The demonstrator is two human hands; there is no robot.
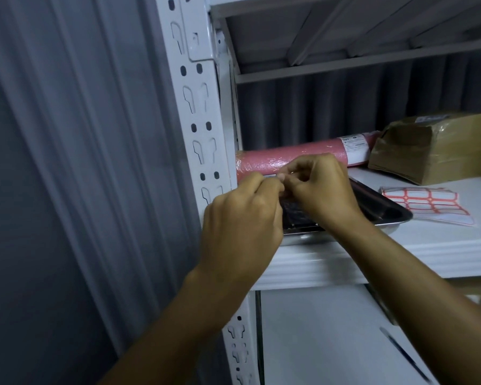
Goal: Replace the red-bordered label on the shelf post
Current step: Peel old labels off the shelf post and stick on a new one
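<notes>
Because both hands meet fingertip to fingertip over the shallow steel tray point(395, 215) at the white shelf's point(428, 240) front left corner, whatever small piece they pinch could curl and stick to itself. The left hand point(242, 220) and right hand point(321, 187) curl inward, knuckles up. The red-bordered label sheet point(428, 204) lies just right of the tray; the white slotted shelf post point(203, 129) shows no label.

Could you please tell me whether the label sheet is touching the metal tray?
Apart: the head view shows bare white shelf between the label sheet and the metal tray.
</notes>
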